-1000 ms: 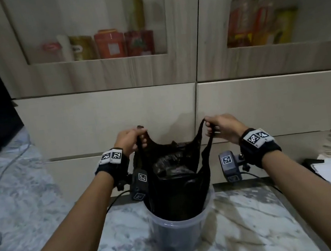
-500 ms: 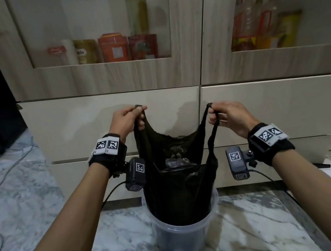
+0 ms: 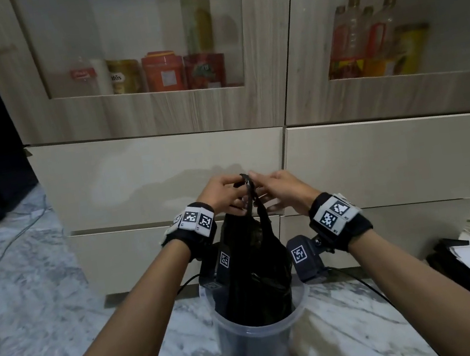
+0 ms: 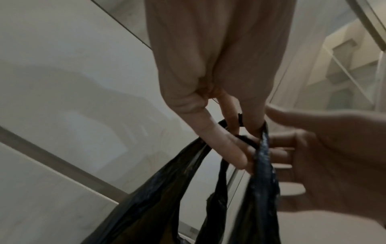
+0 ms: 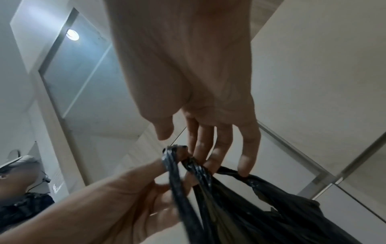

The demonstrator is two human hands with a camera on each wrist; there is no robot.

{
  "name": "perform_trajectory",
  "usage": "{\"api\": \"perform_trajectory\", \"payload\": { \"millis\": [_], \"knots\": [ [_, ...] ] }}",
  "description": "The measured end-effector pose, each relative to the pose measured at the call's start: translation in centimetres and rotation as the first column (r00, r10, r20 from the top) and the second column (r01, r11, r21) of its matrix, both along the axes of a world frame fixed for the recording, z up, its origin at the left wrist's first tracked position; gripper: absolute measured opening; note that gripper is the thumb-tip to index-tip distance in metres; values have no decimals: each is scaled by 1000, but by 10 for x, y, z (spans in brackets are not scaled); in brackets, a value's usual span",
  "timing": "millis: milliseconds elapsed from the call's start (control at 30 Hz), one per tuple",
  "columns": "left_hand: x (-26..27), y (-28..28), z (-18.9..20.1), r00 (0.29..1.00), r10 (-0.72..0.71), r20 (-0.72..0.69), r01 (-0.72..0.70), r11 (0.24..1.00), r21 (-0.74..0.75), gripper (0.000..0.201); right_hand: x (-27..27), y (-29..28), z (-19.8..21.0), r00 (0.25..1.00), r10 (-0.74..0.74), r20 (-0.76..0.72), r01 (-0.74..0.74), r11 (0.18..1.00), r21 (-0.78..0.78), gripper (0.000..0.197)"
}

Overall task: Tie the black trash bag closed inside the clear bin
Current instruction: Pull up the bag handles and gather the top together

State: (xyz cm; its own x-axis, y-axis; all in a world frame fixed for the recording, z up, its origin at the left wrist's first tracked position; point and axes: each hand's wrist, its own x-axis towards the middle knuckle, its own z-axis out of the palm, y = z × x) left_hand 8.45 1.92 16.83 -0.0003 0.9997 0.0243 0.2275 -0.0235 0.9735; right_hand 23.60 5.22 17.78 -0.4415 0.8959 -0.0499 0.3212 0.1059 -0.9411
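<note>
Motion blur is smearing the fingers (image 3: 237,188) where the left hand (image 3: 220,192) is pinching both thin handle loops (image 4: 259,148) while the right hand (image 3: 279,191) is reaching in, its grip unclear, above the glossy crinkled black trash bag (image 3: 259,278) standing in the clear bin (image 3: 253,341) on the marble bench (image 3: 359,327).

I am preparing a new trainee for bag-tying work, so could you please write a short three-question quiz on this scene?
1. True or false: the black trash bag sits in the clear bin.
2. Where are the bag's two handles? A) spread wide apart B) brought together above the bin C) draped over the rim
3. Fill in: the left hand and the right hand meet in front of the ______ drawers.

Key: 1 true; 2 B; 3 beige. No finished knot shows in any view.
</note>
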Motion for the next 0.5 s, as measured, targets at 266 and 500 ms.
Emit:
{"api": "perform_trajectory", "payload": {
  "millis": [266,500],
  "knots": [
    [0,9,-12,996,86,-30,-85,996,13,24,-3,9,-1,986,-159,-51,166,970,181,19],
    [-62,-4,-28,954,243,178,-246,969,-2,27,51,37,-37,896,-344,-282,330,939,-98,16]
  ]
}}
